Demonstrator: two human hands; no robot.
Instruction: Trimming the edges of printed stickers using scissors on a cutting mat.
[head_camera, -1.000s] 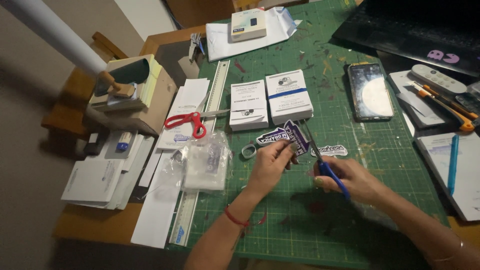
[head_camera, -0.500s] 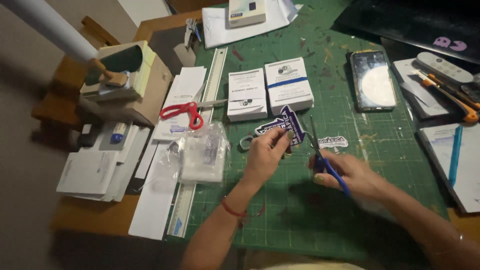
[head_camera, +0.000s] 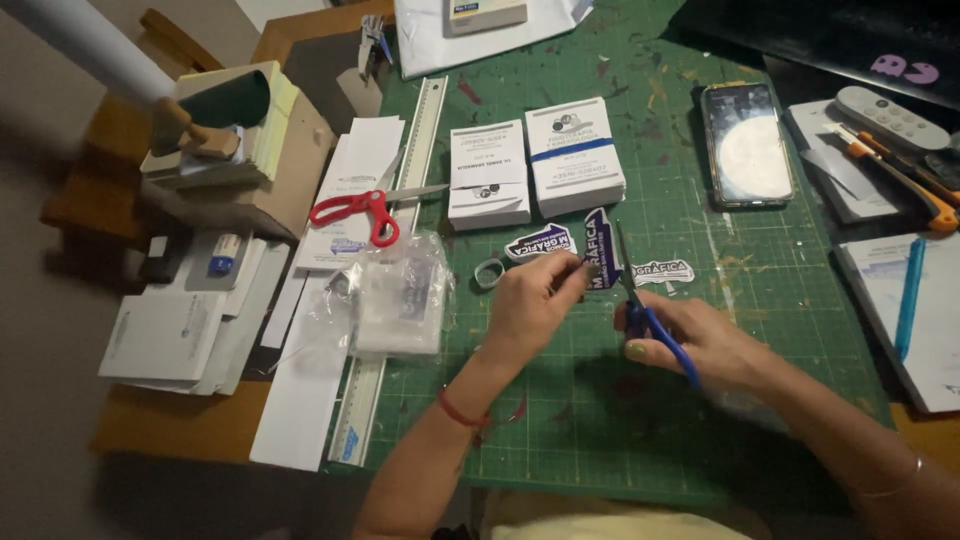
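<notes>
A green cutting mat (head_camera: 700, 420) with a pale grid covers most of the table, with a dark laptop (head_camera: 830, 35) at its far right corner. At the far left a brown cardboard box (head_camera: 285, 175) is stacked with a yellow-edged pad and a wooden-handled stamp (head_camera: 195, 140). White envelopes and paper strips (head_camera: 180, 335) are spread at the near left, and a long pale ruler (head_camera: 400, 240) runs along the mat's left edge. Two white boxes of cards are set side by side in the middle of the mat — the left one (head_camera: 488, 172) plain with dark print, the right one (head_camera: 575, 152) crossed by a blue band. A phone (head_camera: 746, 145) lies to their right. A clear plastic bag (head_camera: 400, 295) rests over the ruler, and red-handled scissors (head_camera: 375, 205) lie just beyond it.

Nearer, a dark purple sticker (head_camera: 598, 250) with white lettering is pinched upright between the thumb and fingers of the left hand (head_camera: 530, 305). Blue-handled scissors (head_camera: 650, 320) are gripped by the right hand (head_camera: 705, 345), fingers closed through the loops, with the blades at the sticker's right edge. Two cut stickers lie flat beside it — an arrow-shaped one (head_camera: 540, 240) to the left, a white-edged one (head_camera: 663, 271) to the right — and a small ring of tape (head_camera: 488, 273) lies just left of the left hand.
</notes>
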